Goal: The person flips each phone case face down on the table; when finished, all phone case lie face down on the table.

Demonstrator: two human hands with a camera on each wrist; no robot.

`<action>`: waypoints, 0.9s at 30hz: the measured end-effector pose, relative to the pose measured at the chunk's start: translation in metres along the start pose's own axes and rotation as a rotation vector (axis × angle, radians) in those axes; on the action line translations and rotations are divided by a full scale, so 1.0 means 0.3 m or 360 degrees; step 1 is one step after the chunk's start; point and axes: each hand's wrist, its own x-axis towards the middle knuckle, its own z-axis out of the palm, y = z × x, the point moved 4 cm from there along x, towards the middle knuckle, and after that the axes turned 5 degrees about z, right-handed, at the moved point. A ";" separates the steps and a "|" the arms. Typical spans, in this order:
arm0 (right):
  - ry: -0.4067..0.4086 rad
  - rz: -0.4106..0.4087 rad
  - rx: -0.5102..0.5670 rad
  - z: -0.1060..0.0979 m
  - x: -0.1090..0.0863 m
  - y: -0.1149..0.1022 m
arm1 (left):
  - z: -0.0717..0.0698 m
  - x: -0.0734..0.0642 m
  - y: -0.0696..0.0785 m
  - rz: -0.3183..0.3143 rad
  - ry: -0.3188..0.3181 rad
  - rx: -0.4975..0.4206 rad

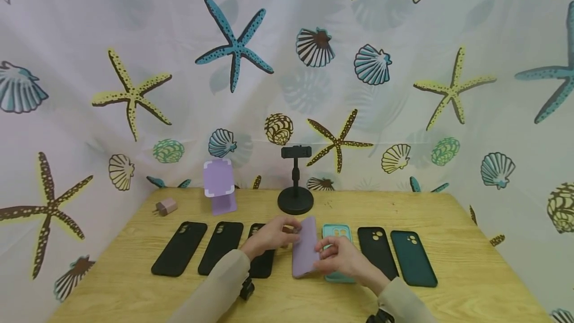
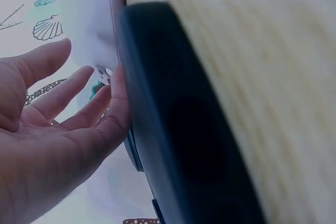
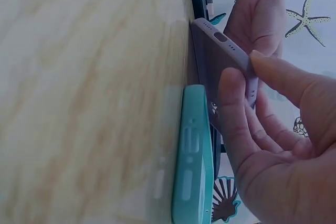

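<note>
Near the far left corner of the table (image 1: 475, 268), a plug (image 1: 168, 207) is lying, out of harm's way. Two black cases (image 1: 179, 249) are lying side by side toward the left edge. Your left sleeve is passing close by the second, so a sweep of your elbow could be nudging it askew. At the far edge a purple stand (image 1: 218, 181) is standing well beyond your reach.

A third black case (image 1: 262, 265) is lying partly beneath your left hand (image 1: 273, 236), whose fingers are spreading loosely and gripping nothing. Whether a fingertip is touching the lilac case (image 1: 305, 248), you cannot tell. Those low fingers could be catching the black case's edge and shoving it.

The lilac case is sitting mid-table, before the black stand (image 1: 296, 201); its right side is tilting up from the wood. Your right hand (image 1: 343, 258), apart from the left, is pinching it by thumb and finger near its near right corner. With that pinch alone clearly bearing the raised side, a slip or twist could be dropping it flat or onto a neighbour. Lifting it forward too soon could be knocking the stand.

Below your right hand the turquoise case (image 3: 195, 158) is lying; a dipping wrist could be dragging it into the black case (image 1: 378, 248) beside it. Last, toward the right edge, a dark teal case (image 1: 413, 258) is lying untouched.
</note>
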 end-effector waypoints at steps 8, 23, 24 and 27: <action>-0.0057 -0.0015 -0.0156 0.012 0.009 0.008 | -0.008 -0.005 0.007 0.0011 0.0003 0.0187; -0.0019 0.0051 -0.0175 0.035 0.025 -0.011 | -0.029 0.021 -0.011 0.0050 0.0035 0.0357; -0.0023 0.0053 -0.0179 0.035 0.026 -0.011 | -0.031 0.023 -0.012 0.0055 0.0035 0.0373; -0.0011 0.0054 -0.0214 0.038 0.030 -0.011 | -0.036 0.026 -0.012 0.0055 0.0025 0.0422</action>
